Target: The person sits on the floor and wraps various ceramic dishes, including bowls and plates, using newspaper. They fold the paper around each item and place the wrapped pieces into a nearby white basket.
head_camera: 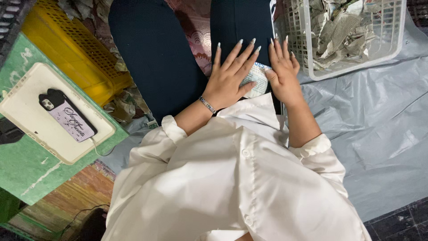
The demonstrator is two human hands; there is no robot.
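My left hand [229, 73] lies flat with fingers spread on a small folded piece of printed paper [256, 80] that rests on my dark trouser leg [243, 22]. My right hand [283, 71] presses flat on the same paper's right side, fingers pointing away from me. Both hands have long pale nails, and a thin bracelet [207, 105] circles my left wrist. White shirt sleeves are rolled up at both forearms. Most of the paper is hidden beneath the palms.
A white plastic basket [356, 62] filled with crumpled newspaper stands at the upper right on a grey plastic sheet [379, 134]. At the left, a phone [67, 115] on a white tablet [26, 111] rests on a green surface [26, 169]. A yellow crate [71, 49] stands behind.
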